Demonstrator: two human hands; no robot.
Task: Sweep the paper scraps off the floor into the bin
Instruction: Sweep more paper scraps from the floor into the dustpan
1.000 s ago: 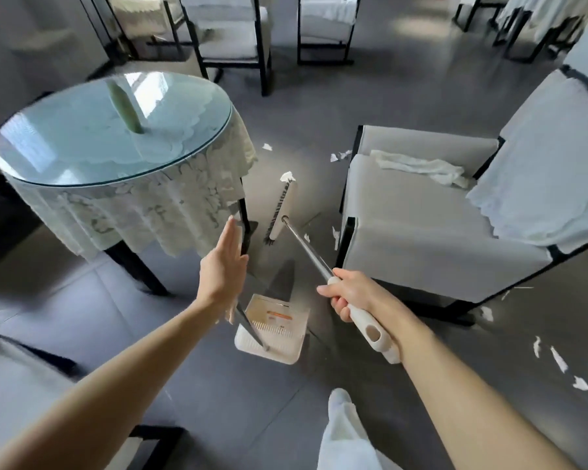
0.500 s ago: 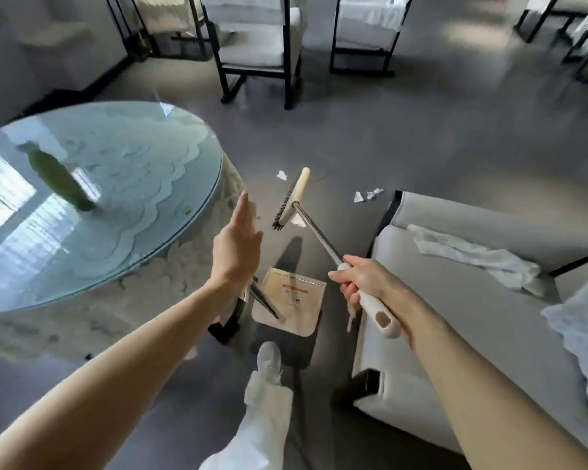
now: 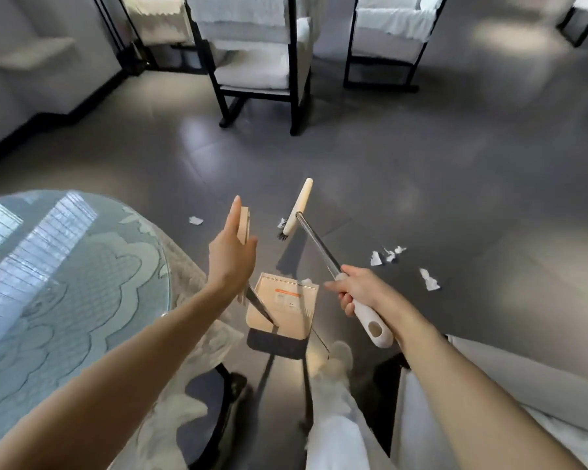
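Broom swung forward, gripped in right fingers

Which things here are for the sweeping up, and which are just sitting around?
For the sweeping:
broom, held in the right hand
dustpan, its long handle up by the left hand
paper scraps on the floor

Just sitting around:
round glass table
white chairs at the back
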